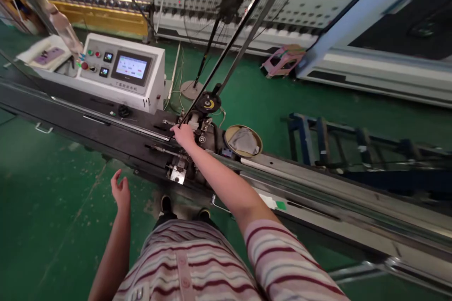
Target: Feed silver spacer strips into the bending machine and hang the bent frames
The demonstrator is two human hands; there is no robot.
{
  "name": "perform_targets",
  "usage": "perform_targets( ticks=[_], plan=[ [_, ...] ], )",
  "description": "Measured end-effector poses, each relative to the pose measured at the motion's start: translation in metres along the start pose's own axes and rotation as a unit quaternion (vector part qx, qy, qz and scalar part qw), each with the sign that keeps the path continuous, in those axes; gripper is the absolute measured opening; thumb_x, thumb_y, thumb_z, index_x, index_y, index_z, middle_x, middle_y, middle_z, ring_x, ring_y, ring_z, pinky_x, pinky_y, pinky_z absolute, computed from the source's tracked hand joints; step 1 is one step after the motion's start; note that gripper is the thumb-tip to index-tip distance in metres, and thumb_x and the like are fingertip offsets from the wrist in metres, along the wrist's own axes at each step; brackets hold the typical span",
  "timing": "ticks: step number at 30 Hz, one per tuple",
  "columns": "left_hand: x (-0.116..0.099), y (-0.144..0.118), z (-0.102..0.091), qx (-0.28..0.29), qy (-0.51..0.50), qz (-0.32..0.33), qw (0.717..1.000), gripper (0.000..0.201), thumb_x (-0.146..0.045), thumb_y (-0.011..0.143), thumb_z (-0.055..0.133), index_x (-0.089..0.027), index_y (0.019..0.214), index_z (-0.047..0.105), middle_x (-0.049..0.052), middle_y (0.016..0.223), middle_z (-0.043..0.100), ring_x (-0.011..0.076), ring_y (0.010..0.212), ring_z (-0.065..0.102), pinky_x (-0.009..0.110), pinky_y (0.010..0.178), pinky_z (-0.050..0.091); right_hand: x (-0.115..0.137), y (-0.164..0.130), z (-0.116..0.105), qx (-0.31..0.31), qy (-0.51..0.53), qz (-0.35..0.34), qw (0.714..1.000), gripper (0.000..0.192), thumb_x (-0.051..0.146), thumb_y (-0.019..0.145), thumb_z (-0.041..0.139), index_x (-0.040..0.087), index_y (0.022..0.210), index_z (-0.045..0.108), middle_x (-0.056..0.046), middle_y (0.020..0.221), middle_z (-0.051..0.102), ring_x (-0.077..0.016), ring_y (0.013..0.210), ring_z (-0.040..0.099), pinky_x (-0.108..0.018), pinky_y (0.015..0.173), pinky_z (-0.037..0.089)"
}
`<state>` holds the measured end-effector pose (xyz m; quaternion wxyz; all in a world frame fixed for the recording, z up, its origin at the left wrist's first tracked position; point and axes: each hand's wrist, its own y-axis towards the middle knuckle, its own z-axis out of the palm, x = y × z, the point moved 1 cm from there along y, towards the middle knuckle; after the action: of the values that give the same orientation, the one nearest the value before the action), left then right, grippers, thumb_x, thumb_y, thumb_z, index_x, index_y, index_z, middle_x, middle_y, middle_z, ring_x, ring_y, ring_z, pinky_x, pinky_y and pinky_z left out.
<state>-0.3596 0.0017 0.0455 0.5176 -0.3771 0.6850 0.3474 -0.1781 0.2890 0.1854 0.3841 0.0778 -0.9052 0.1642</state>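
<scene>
My right hand (pixel 184 135) reaches over the coating machine's head (pixel 203 138), its fingers closed at the lower end of a long thin dark bar (pixel 226 51). The bar slants up to the right and leaves the picture at the top. A second, lighter bar (pixel 252 33) runs beside it. My fingertips are small in view, so the exact grip is partly hidden. My left hand (pixel 120 190) hangs over the green floor in front of the machine, fingers loosely curved and apart, holding nothing. A shiny metal plate (pixel 177 175) sits on the near side of the head.
A long dark conveyor bed (pixel 106 124) runs left, and a pale rail (pixel 353 193) continues right. Behind stand a control box (pixel 157 70) with a lit screen, a large fan (pixel 231 2) and a pink stool (pixel 284 60). A round tin (pixel 259 146) holds a grey cloth. A blue rack (pixel 305 138) lies at right.
</scene>
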Motion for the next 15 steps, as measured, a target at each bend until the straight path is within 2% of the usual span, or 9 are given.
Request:
perform_targets(
  ticks=[3, 6, 8, 12, 15],
  plan=[
    [-0.009, -0.002, -0.001, 0.009, -0.008, 0.010, 1.000, 0.043, -0.037, 0.085, 0.065, -0.021, 0.125, 0.061, 0.014, 0.131, 0.060, 0.0261, 0.125, 0.055, 0.041, 0.102, 0.049, 0.021, -0.005, -0.003, -0.008, 0.042, -0.014, 0.999, 0.036, 0.024, 0.092, 0.044, 0.017, 0.098, 0.079, -0.007, 0.100, 0.077, -0.0176, 0.089, 0.073, -0.030, 0.093, 0.054],
    [-0.016, -0.008, -0.015, 0.025, 0.000, 0.021, 0.999, 0.043, -0.038, 0.086, 0.064, -0.021, 0.125, 0.061, 0.014, 0.132, 0.059, 0.0265, 0.125, 0.055, 0.041, 0.101, 0.050, 0.029, -0.031, -0.034, -0.019, 0.065, -0.025, 0.997, 0.036, 0.025, 0.091, 0.046, 0.015, 0.096, 0.079, -0.007, 0.094, 0.077, -0.0178, 0.082, 0.073, -0.032, 0.090, 0.055],
    [-0.020, -0.016, -0.029, 0.025, 0.005, 0.021, 0.999, 0.043, -0.037, 0.086, 0.065, -0.022, 0.125, 0.061, 0.014, 0.132, 0.059, 0.0271, 0.126, 0.055, 0.042, 0.102, 0.049, 0.023, -0.058, -0.061, -0.024, 0.077, -0.018, 0.997, 0.035, 0.025, 0.090, 0.047, 0.013, 0.095, 0.079, -0.007, 0.088, 0.077, -0.0171, 0.074, 0.072, -0.032, 0.086, 0.056],
    [-0.034, -0.046, -0.058, -0.007, 0.000, 0.039, 0.999, 0.044, -0.037, 0.084, 0.067, -0.021, 0.124, 0.062, 0.014, 0.130, 0.061, 0.0279, 0.124, 0.057, 0.045, 0.105, 0.047, -0.015, -0.132, -0.106, -0.023, 0.089, -0.011, 0.996, 0.033, 0.024, 0.088, 0.048, 0.014, 0.092, 0.078, -0.006, 0.087, 0.076, -0.0158, 0.066, 0.070, -0.031, 0.080, 0.057],
    [-0.051, -0.082, -0.072, -0.027, -0.018, 0.056, 0.998, 0.046, -0.037, 0.083, 0.068, -0.020, 0.125, 0.062, 0.015, 0.129, 0.062, 0.0281, 0.123, 0.058, 0.047, 0.107, 0.045, -0.066, -0.198, -0.118, -0.029, 0.072, -0.013, 0.997, 0.031, 0.026, 0.088, 0.048, 0.017, 0.089, 0.078, -0.005, 0.091, 0.077, -0.0156, 0.073, 0.071, -0.029, 0.081, 0.056]
  ],
)
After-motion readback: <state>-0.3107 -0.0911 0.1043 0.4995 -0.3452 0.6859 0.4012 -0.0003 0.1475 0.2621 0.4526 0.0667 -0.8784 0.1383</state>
